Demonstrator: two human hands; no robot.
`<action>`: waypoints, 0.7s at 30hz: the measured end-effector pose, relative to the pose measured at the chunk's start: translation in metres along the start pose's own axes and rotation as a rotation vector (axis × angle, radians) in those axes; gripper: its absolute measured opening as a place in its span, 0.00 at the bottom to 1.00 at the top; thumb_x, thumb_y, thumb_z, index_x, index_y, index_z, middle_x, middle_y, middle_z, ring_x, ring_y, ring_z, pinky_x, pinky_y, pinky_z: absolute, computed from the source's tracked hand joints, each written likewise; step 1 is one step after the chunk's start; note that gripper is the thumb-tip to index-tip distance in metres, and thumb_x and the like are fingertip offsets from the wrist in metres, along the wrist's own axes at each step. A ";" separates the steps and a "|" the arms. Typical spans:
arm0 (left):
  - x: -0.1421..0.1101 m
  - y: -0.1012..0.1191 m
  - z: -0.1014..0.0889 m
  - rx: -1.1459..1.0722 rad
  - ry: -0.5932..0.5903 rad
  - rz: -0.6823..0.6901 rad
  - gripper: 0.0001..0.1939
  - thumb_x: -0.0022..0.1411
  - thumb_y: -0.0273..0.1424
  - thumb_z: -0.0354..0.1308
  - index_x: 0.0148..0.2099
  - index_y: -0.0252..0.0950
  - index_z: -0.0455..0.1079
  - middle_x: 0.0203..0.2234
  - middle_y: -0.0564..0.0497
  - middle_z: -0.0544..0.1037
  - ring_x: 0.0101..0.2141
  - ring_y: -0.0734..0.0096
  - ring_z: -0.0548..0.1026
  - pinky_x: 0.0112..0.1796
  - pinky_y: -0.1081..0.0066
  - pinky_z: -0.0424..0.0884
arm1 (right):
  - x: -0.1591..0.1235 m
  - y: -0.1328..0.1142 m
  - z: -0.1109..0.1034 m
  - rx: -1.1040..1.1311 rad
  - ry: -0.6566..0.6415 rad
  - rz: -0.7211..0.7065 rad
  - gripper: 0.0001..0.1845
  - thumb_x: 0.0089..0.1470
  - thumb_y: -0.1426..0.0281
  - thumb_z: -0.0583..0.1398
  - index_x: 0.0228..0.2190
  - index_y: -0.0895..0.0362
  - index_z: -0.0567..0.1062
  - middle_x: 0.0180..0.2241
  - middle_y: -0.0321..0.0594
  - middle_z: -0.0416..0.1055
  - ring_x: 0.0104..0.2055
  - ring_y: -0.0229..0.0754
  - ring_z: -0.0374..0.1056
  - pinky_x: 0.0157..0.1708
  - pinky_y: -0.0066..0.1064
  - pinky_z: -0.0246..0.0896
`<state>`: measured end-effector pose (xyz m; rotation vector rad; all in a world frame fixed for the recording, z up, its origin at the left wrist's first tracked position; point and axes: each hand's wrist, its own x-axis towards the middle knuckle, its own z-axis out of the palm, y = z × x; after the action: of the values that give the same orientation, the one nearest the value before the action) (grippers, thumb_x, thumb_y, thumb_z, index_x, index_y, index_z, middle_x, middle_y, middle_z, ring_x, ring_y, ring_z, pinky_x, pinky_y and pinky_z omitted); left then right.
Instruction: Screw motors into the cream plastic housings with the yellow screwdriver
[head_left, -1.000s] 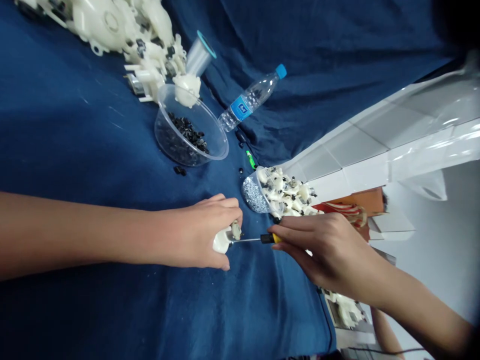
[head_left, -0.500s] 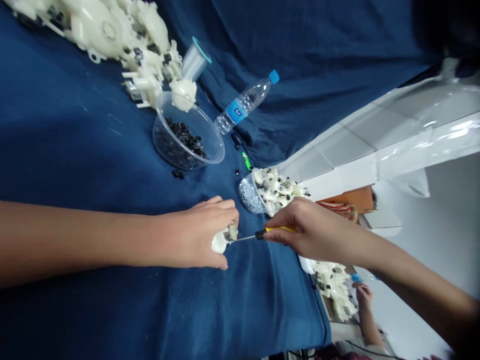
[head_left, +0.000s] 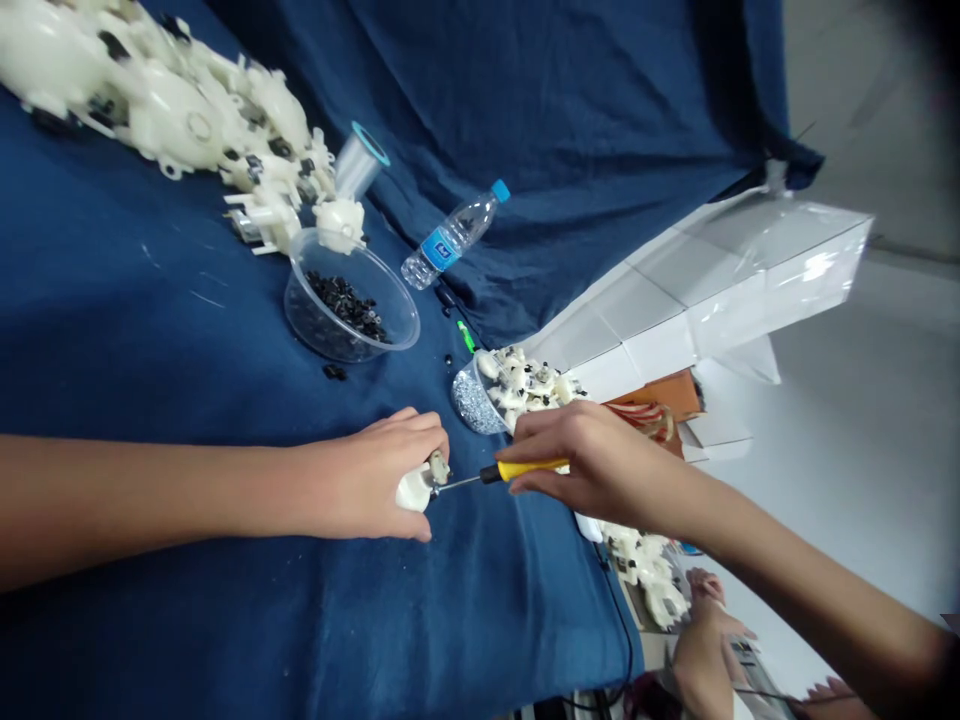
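My left hand (head_left: 397, 470) is wrapped round a small cream plastic part (head_left: 414, 488) with a metal piece on its end, holding it over the blue cloth. My right hand (head_left: 570, 455) grips a screwdriver (head_left: 525, 467) by its yellow and black handle. The thin shaft points left, and its tip meets the side of the cream part by a small dark spot. Just beyond my hands a clear tub of screws (head_left: 476, 400) lies tilted beside a heap of cream parts (head_left: 532, 380).
A clear bowl (head_left: 409, 330) holds small black pieces. Behind it are a water bottle (head_left: 454, 240), a spool (head_left: 358, 165) and piled cream housings (head_left: 180, 115). A green object (head_left: 466, 336) lies nearby. Another person's hands (head_left: 709, 595) show at lower right, near more cream parts (head_left: 645, 570).
The whole view has shifted, so most things sit further left. My right fingers have slid back or loosened, showing more yellow handle. More of the other person's hands and arms shows.
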<state>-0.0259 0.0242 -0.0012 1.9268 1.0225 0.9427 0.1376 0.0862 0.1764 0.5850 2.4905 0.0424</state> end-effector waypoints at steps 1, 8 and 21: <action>0.000 0.000 0.000 -0.002 -0.002 -0.002 0.20 0.51 0.30 0.71 0.41 0.37 0.64 0.42 0.54 0.67 0.46 0.62 0.63 0.45 0.65 0.61 | -0.003 0.001 0.002 -0.017 0.025 -0.042 0.08 0.63 0.68 0.60 0.35 0.56 0.80 0.32 0.39 0.75 0.33 0.39 0.69 0.34 0.30 0.56; 0.000 -0.004 0.003 -0.010 0.028 0.024 0.19 0.52 0.30 0.70 0.41 0.37 0.64 0.42 0.54 0.67 0.46 0.62 0.63 0.47 0.65 0.61 | -0.002 0.007 0.015 0.115 0.109 -0.118 0.12 0.66 0.70 0.57 0.35 0.59 0.80 0.33 0.43 0.75 0.32 0.38 0.70 0.33 0.29 0.56; 0.003 -0.008 0.007 -0.027 0.068 0.027 0.20 0.50 0.32 0.72 0.38 0.37 0.63 0.41 0.53 0.67 0.44 0.60 0.63 0.42 0.65 0.61 | 0.016 0.013 0.017 0.451 -0.099 0.423 0.17 0.56 0.59 0.61 0.27 0.59 0.82 0.17 0.32 0.58 0.22 0.34 0.47 0.21 0.30 0.43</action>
<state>-0.0212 0.0287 -0.0105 1.9024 1.0196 1.0387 0.1405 0.1032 0.1557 1.2600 2.2428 -0.3844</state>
